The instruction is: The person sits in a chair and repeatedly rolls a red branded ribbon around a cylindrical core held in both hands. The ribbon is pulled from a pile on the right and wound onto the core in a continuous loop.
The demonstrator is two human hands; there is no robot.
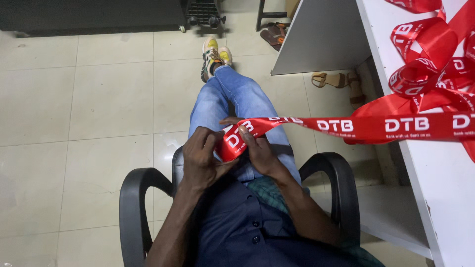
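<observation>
Single head view, looking steeply down, close over lap and floor

ribbon [346, 126] cut off right, sandals [273, 34] half hidden

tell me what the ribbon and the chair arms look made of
Ribbon: likely satin or polyester, red and glossy; it shines and folds softly between both hands.
Chair arms: probably moulded black plastic, smooth with a dull sheen, though they could be padded.

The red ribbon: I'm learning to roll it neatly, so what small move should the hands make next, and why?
Probably one more turn of the roll, drawing in slack. Both the left hand and right hand pinch the folded end of the red ribbon over the lap, while a long length runs unrolled to the loose heap on the white desk.
</observation>
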